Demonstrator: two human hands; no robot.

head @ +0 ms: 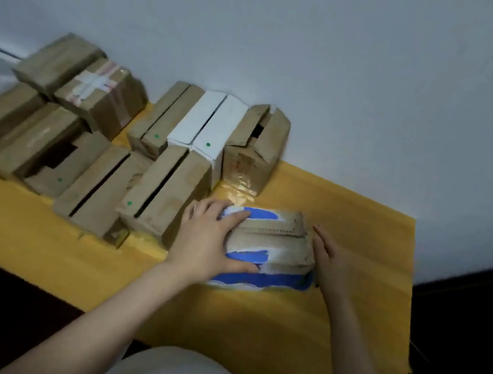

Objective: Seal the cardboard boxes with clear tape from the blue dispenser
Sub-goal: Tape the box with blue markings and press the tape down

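A brown cardboard box with blue and white print (274,244) lies on the yellow table (331,315), in front of me. My left hand (206,242) grips its left end, with the fingers over the top and the thumb along the front face. At the box's right end is my right hand (329,259), its fingers straight against the side. The box's top flaps are folded down and its corrugated edge shows. No tape dispenser can be made out.
Several brown cardboard boxes (159,195) and a white box (206,128) with unsealed slits stand in rows at the back left. A taped box (97,93) is stacked on others at the far left. The table's right edge (412,280) drops to a dark floor.
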